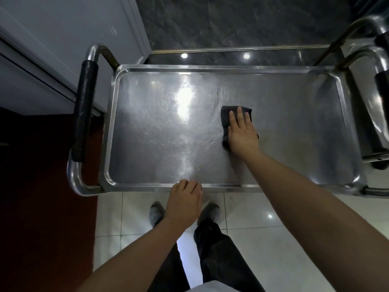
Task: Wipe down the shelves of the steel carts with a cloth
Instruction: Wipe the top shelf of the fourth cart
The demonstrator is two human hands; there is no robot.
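A steel cart [210, 188] fills the middle of the frame, seen from above, and its top shelf [168, 133] is a shallow rimmed tray with a scuffed, swirled surface that throws back a bright glare left of centre. The right hand [242, 133] lies flat on a dark grey cloth [226, 116] just right of the frame's centre, the fingers straight and held close together, pointing toward the top of the frame; the palm presses the cloth against the shelf, and folded edges of the cloth show beyond the fingertips and along the hand's left side. The left hand [185, 202] sits at the lower centre of the frame on the near rim of the shelf, its fingers curled over the raised edge, touching the steel and well apart from the cloth. At the left end of the cart a curved tube handle with a black grip [85, 110] runs down the left part of the frame. At the right edge of the frame stands a second cart [376, 98], its own curved steel tubing and black grip just beside the first cart's right end. Below the shelf, at the bottom centre, the person's dark trousers [214, 249] and two grey shoes [156, 211] stand on pale glossy floor tiles [263, 228]. A dark red surface [46, 207] takes up the lower left, a pale panelled door [63, 39] the upper left, and a dark marbled wall [242, 20] the top of the frame.
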